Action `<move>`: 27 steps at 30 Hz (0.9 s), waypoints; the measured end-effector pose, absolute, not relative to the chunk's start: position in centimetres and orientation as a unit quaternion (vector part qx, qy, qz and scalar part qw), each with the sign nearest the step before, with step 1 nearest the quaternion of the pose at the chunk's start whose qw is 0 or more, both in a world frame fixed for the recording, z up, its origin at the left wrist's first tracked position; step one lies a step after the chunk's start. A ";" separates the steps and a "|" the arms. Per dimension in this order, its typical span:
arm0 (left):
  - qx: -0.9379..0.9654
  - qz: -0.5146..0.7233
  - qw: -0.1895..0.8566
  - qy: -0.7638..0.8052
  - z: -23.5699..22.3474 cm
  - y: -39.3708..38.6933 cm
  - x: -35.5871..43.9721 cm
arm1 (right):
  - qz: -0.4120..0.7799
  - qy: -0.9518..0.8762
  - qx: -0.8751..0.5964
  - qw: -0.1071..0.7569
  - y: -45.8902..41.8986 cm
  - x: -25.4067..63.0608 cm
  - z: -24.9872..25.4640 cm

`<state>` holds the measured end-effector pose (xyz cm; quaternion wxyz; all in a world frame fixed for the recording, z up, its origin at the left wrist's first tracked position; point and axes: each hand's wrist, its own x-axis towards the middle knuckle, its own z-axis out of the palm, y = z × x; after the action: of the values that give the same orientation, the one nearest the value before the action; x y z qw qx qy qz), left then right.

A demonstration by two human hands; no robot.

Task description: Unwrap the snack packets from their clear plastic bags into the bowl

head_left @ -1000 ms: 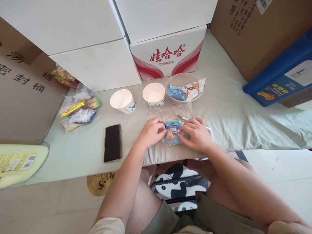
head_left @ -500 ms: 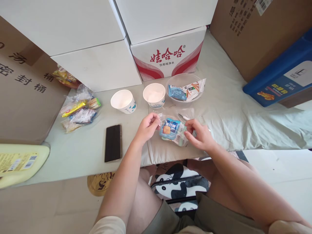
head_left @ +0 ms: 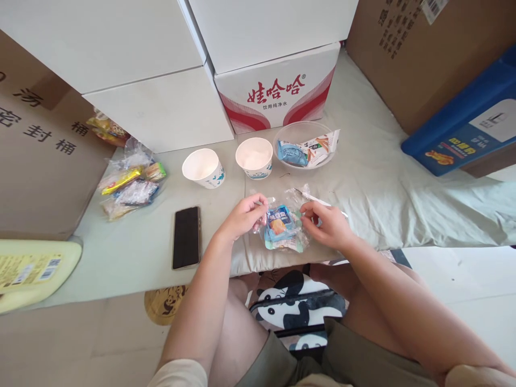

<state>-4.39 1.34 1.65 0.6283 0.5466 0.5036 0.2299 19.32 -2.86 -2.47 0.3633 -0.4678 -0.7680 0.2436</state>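
Between my hands lies a crinkled clear plastic bag (head_left: 304, 234) with small snack packets in it. Its uppermost packet (head_left: 281, 222) is blue with a picture of golden cubes, and a pale green one shows below. My left hand (head_left: 246, 215) pinches the bag's film on the left. On the other side, my right hand (head_left: 324, 223) has thumb and fingertips closed on the film. Just behind the bag rests a slim white tool (head_left: 316, 198) with a dark, narrow tip, partly covered by plastic.
Two paper cups (head_left: 203, 168) (head_left: 253, 158) and a clear plastic bowl (head_left: 304, 161) with snack packets stand behind. To the left are a phone (head_left: 186, 237) and a bag of snacks (head_left: 135, 183). Cartons (head_left: 278, 91), a blue container (head_left: 463, 118) and a yellow jug (head_left: 38, 271) surround the cloth-covered surface.
The film has been gathered in, bunching around the packets, and the blue packet sits slightly lower and more upright. My right hand has shifted a little left; more of the white tool shows.
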 end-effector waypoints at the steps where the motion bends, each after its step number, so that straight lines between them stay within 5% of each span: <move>1: 0.532 0.268 0.616 0.515 1.5 1.4 -4.4 | 0.241 -0.758 -0.476 0.374 -2.8 19.3 -2.5; 11: 0.539 0.470 0.436 0.547 -0.4 2.0 -4.7 | 0.284 -0.833 -0.389 0.274 -2.8 19.0 -2.7; 20: 0.553 0.450 0.462 0.527 -0.1 2.0 -4.7 | 0.200 -0.783 -0.417 0.416 -2.8 18.9 -2.5; 27: 0.547 0.431 0.481 0.533 0.0 1.8 -4.3 | 0.224 -0.840 -0.358 0.340 -3.0 18.2 -2.8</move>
<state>-4.25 1.84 0.04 0.4811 0.5466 0.5326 0.4314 18.19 -3.05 -2.79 0.3397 -0.3585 -0.8403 0.2238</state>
